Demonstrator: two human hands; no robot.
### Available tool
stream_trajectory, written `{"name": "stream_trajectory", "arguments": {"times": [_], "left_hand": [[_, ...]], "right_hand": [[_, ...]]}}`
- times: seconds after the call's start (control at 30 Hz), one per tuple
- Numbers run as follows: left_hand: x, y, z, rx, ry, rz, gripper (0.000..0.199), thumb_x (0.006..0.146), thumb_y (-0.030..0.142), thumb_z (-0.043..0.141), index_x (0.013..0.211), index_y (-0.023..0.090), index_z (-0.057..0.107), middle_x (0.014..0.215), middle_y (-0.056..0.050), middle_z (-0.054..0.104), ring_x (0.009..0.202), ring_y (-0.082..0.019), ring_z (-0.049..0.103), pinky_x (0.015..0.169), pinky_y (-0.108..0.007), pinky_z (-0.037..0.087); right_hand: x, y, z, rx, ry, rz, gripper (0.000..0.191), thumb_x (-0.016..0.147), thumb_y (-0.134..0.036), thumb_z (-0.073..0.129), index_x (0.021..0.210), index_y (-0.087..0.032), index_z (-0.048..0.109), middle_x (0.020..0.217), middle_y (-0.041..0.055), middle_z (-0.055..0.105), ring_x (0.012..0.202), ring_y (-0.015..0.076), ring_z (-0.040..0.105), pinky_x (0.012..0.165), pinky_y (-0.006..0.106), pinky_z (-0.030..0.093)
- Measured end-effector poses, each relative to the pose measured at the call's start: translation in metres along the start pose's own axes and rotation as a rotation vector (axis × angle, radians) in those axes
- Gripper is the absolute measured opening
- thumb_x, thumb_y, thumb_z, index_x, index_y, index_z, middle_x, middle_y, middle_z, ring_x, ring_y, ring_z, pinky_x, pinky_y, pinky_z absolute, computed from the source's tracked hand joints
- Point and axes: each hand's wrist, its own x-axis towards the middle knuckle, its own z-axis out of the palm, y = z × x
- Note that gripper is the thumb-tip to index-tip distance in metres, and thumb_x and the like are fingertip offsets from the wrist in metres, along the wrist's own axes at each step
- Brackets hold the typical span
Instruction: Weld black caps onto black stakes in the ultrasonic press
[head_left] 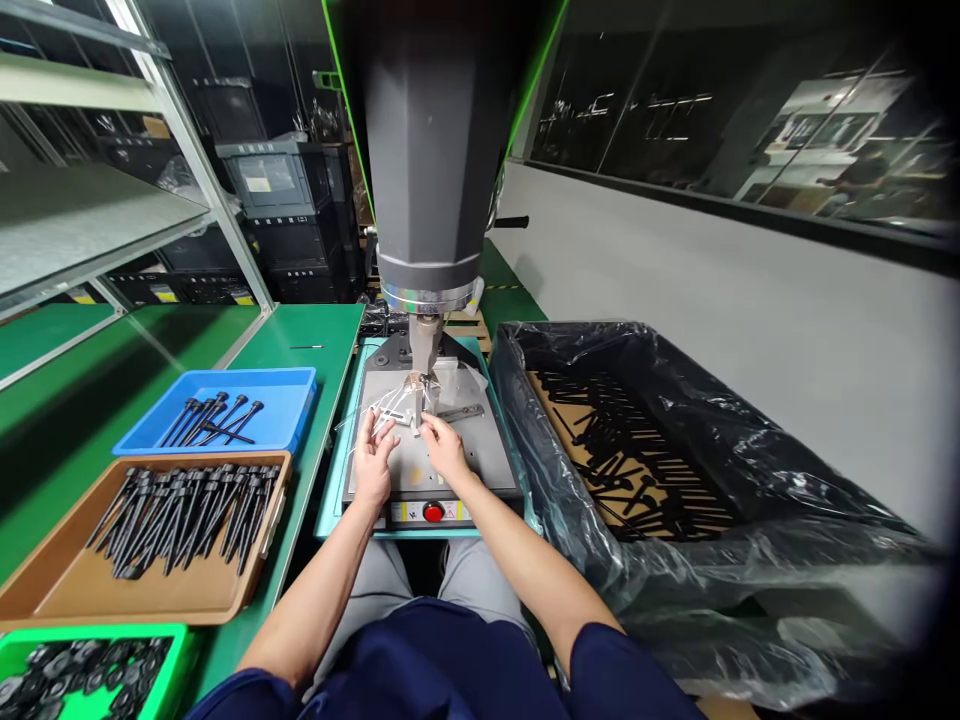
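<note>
My left hand (375,460) is raised over the left part of a machine's metal base plate (480,465), its fingers apart and nothing seen in them. Clear plastic strips (390,402) lie close by its fingertips. My right hand (448,452) has its fingers drawn together at the small metal fixture (418,408) in the plate's middle; what they pinch, if anything, is hidden. Straight above the fixture, a metal tool head (425,345) points down from the large grey machine body (427,180). A red button (433,512) is on the front of the base.
On the green table (315,335) at left are a blue tray (289,420) and a brown tray (67,590), both with black long-stemmed parts. A green tray (184,640) has black round pieces. At right, a plastic-lined bin (637,335) holds many black stemmed parts.
</note>
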Motion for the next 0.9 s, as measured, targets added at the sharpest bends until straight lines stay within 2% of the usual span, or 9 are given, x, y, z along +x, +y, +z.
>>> {"name": "stream_trajectory", "arguments": {"times": [0.17, 0.3, 0.37, 0.43, 0.53, 0.63, 0.77, 0.9], "left_hand": [[0.005, 0.018, 0.003, 0.046, -0.119, 0.091, 0.072, 0.076, 0.037, 0.074, 0.141, 0.031, 0.044, 0.155, -0.011, 0.032, 0.123, -0.029, 0.055, 0.09, -0.035, 0.051], [0.011, 0.023, 0.005, 0.105, -0.209, 0.144, 0.072, 0.078, 0.036, 0.073, 0.143, 0.031, 0.042, 0.156, -0.012, 0.03, 0.12, -0.027, 0.057, 0.089, -0.034, 0.051], [0.014, 0.023, 0.007, 0.143, -0.251, 0.153, 0.073, 0.078, 0.036, 0.073, 0.143, 0.031, 0.041, 0.157, -0.012, 0.029, 0.12, -0.027, 0.057, 0.09, -0.034, 0.051], [0.016, 0.023, 0.008, 0.168, -0.28, 0.153, 0.074, 0.078, 0.037, 0.073, 0.144, 0.031, 0.04, 0.157, -0.013, 0.029, 0.12, -0.026, 0.057, 0.09, -0.035, 0.052], [0.018, 0.023, 0.008, 0.183, -0.294, 0.154, 0.074, 0.078, 0.037, 0.072, 0.144, 0.032, 0.04, 0.157, -0.013, 0.028, 0.118, -0.026, 0.058, 0.088, -0.035, 0.052], [0.019, 0.022, 0.009, 0.179, -0.281, 0.151, 0.073, 0.078, 0.037, 0.072, 0.143, 0.031, 0.041, 0.156, -0.014, 0.029, 0.117, -0.026, 0.059, 0.085, -0.034, 0.053], [0.016, 0.02, 0.007, 0.169, -0.259, 0.123, 0.072, 0.078, 0.038, 0.071, 0.143, 0.03, 0.041, 0.156, -0.014, 0.031, 0.115, -0.026, 0.061, 0.083, -0.034, 0.054], [0.007, 0.013, 0.003, 0.156, -0.24, 0.076, 0.07, 0.079, 0.039, 0.07, 0.142, 0.029, 0.042, 0.154, -0.014, 0.034, 0.113, -0.025, 0.062, 0.088, -0.036, 0.053]], "right_hand": [[0.04, -0.013, 0.012, -0.116, 0.229, -0.129, 0.036, 0.091, -0.032, 0.046, 0.122, -0.023, 0.061, 0.095, 0.0057, 0.062, 0.091, 0.0195, 0.059, 0.092, 0.034, 0.046], [0.058, -0.017, 0.011, -0.211, 0.364, -0.171, 0.036, 0.088, -0.033, 0.052, 0.121, -0.021, 0.062, 0.106, 0.0103, 0.056, 0.105, 0.0231, 0.054, 0.1, 0.038, 0.042], [0.067, -0.019, 0.011, -0.271, 0.367, -0.175, 0.035, 0.084, -0.033, 0.059, 0.115, -0.019, 0.066, 0.115, 0.013, 0.054, 0.115, 0.0259, 0.049, 0.105, 0.039, 0.038], [0.075, -0.021, 0.01, -0.309, 0.329, -0.137, 0.032, 0.081, -0.032, 0.063, 0.109, -0.019, 0.069, 0.119, 0.0136, 0.055, 0.117, 0.027, 0.049, 0.106, 0.04, 0.036], [0.086, -0.025, 0.008, -0.315, 0.25, -0.096, 0.024, 0.079, -0.028, 0.064, 0.1, -0.019, 0.071, 0.116, 0.0122, 0.06, 0.113, 0.026, 0.053, 0.103, 0.038, 0.039], [0.091, -0.033, 0.004, -0.306, 0.224, -0.146, 0.021, 0.08, -0.025, 0.061, 0.098, -0.018, 0.07, 0.111, 0.0121, 0.064, 0.11, 0.0254, 0.055, 0.101, 0.037, 0.04], [0.079, -0.042, -0.003, -0.268, 0.237, -0.155, 0.023, 0.083, -0.026, 0.056, 0.1, -0.018, 0.068, 0.108, 0.0119, 0.066, 0.106, 0.026, 0.058, 0.097, 0.039, 0.043], [0.044, -0.038, -0.013, -0.13, 0.221, -0.05, 0.028, 0.084, -0.033, 0.055, 0.105, -0.017, 0.066, 0.105, 0.0107, 0.069, 0.098, 0.0251, 0.063, 0.09, 0.04, 0.048]]}}
